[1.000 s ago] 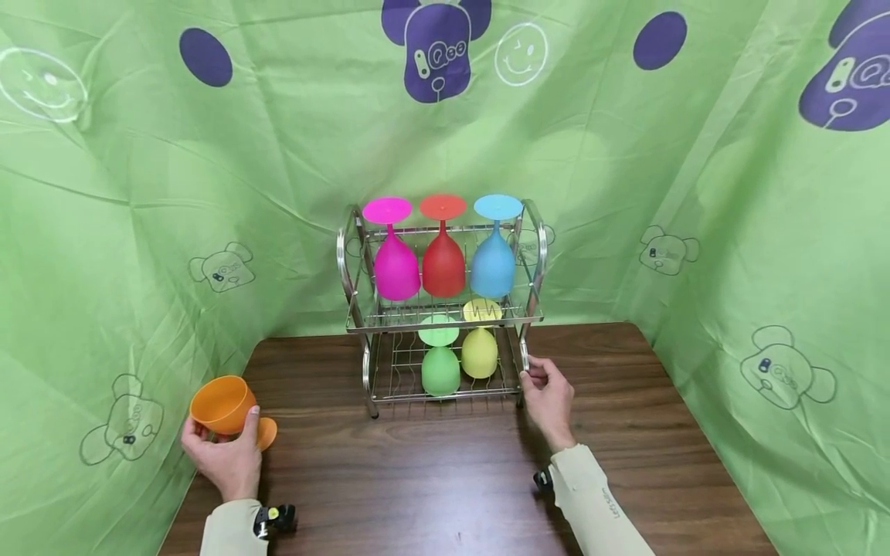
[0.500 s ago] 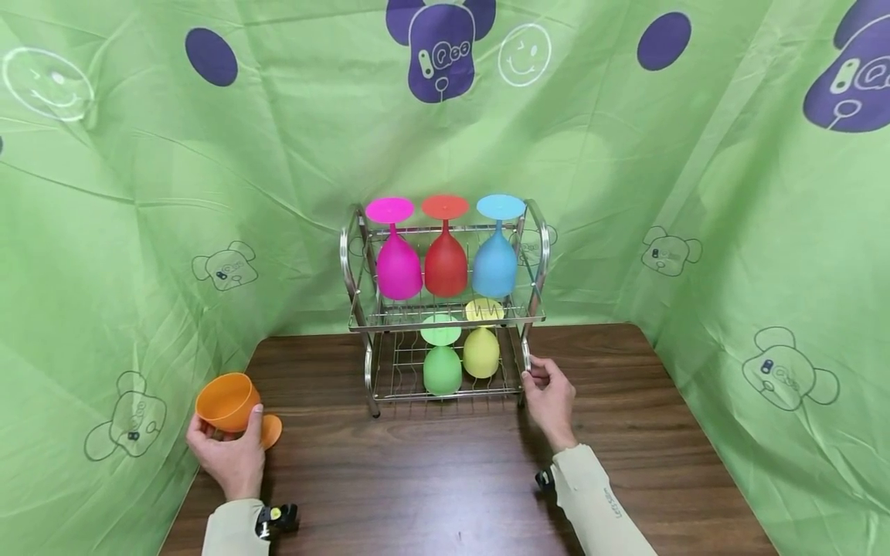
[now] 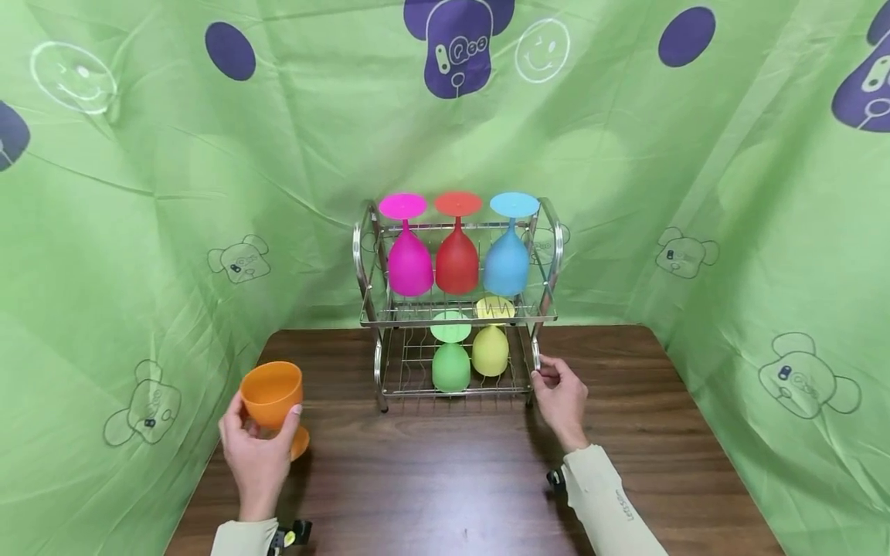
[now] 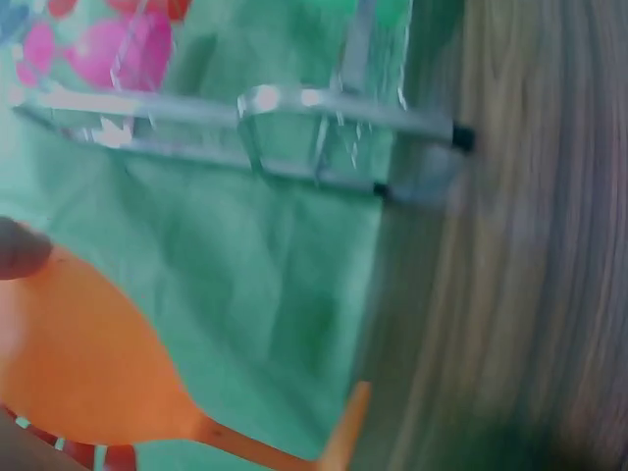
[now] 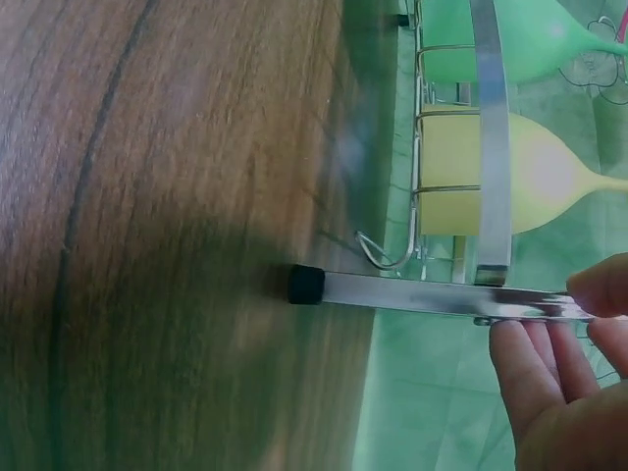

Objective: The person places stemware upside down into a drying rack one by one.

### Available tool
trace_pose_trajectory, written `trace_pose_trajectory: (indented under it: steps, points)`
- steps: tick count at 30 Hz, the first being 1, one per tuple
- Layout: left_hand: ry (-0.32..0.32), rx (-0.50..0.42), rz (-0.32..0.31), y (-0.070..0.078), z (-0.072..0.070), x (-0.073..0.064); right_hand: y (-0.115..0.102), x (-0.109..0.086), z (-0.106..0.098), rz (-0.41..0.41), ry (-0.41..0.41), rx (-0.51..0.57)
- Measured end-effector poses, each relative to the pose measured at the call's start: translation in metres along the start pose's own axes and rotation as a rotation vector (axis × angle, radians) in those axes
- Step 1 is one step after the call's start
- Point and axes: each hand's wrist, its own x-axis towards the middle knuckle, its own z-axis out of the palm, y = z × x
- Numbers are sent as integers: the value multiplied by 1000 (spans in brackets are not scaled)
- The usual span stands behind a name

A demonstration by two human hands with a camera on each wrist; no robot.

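Note:
My left hand (image 3: 259, 455) grips an orange goblet (image 3: 271, 392) by its bowl, mouth up and tilted, with the foot angled to the lower right. In the left wrist view the orange goblet (image 4: 88, 363) shows its stem and foot, with a thumb at the rim. My right hand (image 3: 562, 398) holds the right front leg of a two-tier metal dish rack (image 3: 459, 321); the right wrist view shows thumb and fingers pinching that metal leg (image 5: 422, 294). Upside down on the upper tier stand a magenta goblet (image 3: 410, 262), a red goblet (image 3: 456, 262) and a blue goblet (image 3: 506, 264).
On the lower tier a green goblet (image 3: 451, 367) and a yellow goblet (image 3: 490, 351) stand upside down, leaving a gap at their left. The rack stands at the back of a brown wooden table (image 3: 417, 479). Green printed cloth (image 3: 612, 177) surrounds the table.
My left hand has carried the orange goblet rightward, and its bowl is now more upright. The right hand stays at the rack's leg. The whole head view has shifted slightly.

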Motion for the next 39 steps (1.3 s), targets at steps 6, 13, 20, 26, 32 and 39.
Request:
trace_pose_trajectory:
  steps: [6,13,20,26,32,39]
  points:
    - [-198,99,111,32,9,-23,-11,-6,-8,-48,-8,-19]
    - [-430,152,280,65,29,-41,-43,-23,-24,-105,-118,-24]
    - [-652,200,460,97,53,-55,-77,-41,-48,-154,-354,100]
    - [-814,272,614,120,68,-63,-95,-54,-58,-359,-542,178]
    - [-929,370,776,141,78,-72,-110,-67,-56,-473,-680,301]
    - [-995,408,894,155,86,-79,-114,-77,-49,-461,-720,383]
